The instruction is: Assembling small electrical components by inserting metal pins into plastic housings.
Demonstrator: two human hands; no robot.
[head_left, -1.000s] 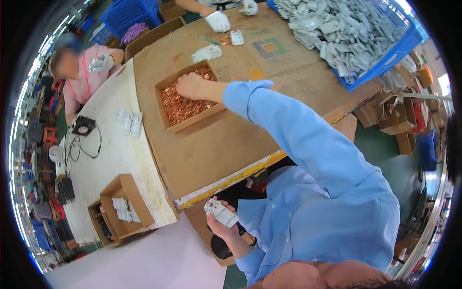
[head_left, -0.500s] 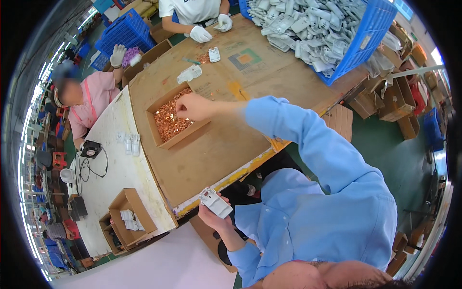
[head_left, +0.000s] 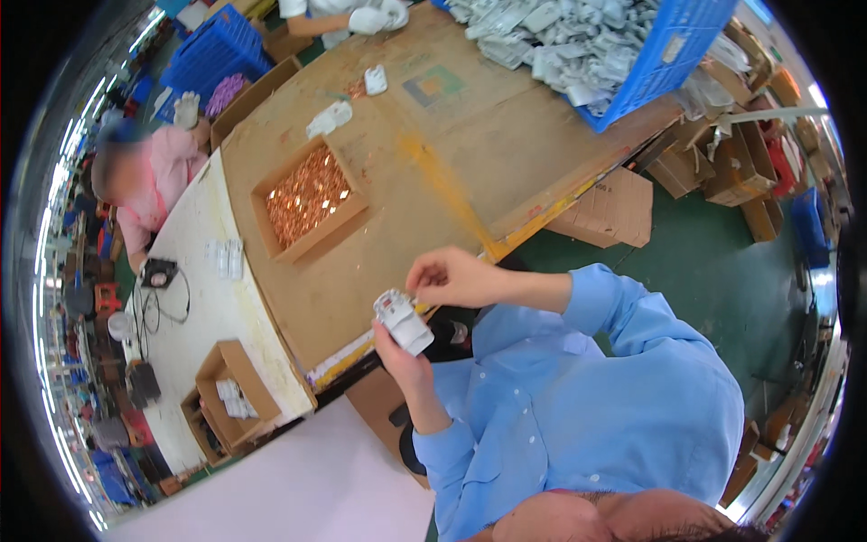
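Note:
My left hand (head_left: 405, 366) is wrapped around a white plastic housing (head_left: 408, 332) with a reddish spot near its upper end, held just off the table's near edge. Close to that upper end is my right hand (head_left: 459, 278), its fingers pinched together. Whatever lies in the pinch is too small to make out. Beyond both hands, a shallow cardboard box (head_left: 334, 226) sits on the table, filled with small shiny copper-coloured metal pieces (head_left: 307, 200).
A blue crate (head_left: 664, 68) heaped with white plastic parts (head_left: 591, 54) stands at the far right of the brown tabletop (head_left: 433, 208). Co-workers sit at the far side and left. Cardboard boxes (head_left: 237, 384) holding white parts stand on the white table at left.
My right hand has left the box of copper-coloured pieces and come back beside the housing. My left hand has lifted the housing slightly toward it. The view has shifted a little.

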